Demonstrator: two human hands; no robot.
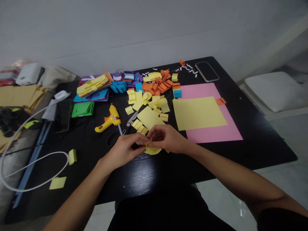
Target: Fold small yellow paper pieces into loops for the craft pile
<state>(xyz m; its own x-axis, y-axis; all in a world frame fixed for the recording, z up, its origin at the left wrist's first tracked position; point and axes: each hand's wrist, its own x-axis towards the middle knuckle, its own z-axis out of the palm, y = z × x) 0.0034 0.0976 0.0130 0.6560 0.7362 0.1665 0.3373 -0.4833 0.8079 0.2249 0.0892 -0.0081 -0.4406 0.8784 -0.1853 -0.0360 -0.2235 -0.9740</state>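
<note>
A small piece of yellow paper (153, 150) is held just above the black table's near part. My right hand (169, 138) pinches it between thumb and curled fingers. My left hand (127, 146) closes on its left edge with thumb and fingertips, which partly hide that edge. Just beyond my hands lie a yellow paper sheet (150, 118) and several small folded yellow pieces (164, 117). Scissors (132, 119) rest beside the sheet, their handles partly behind my left hand. A yellow glue gun (109, 119) lies to the left of the scissors.
Orange folded pieces (154, 87), stacked coloured papers (93, 86) and a green stack (83, 109) sit toward the back. A yellow sheet (199, 112) overlaps a pink sheet (214, 136) at right. A phone (207, 71) lies far right; a white cable (36, 158) loops at left.
</note>
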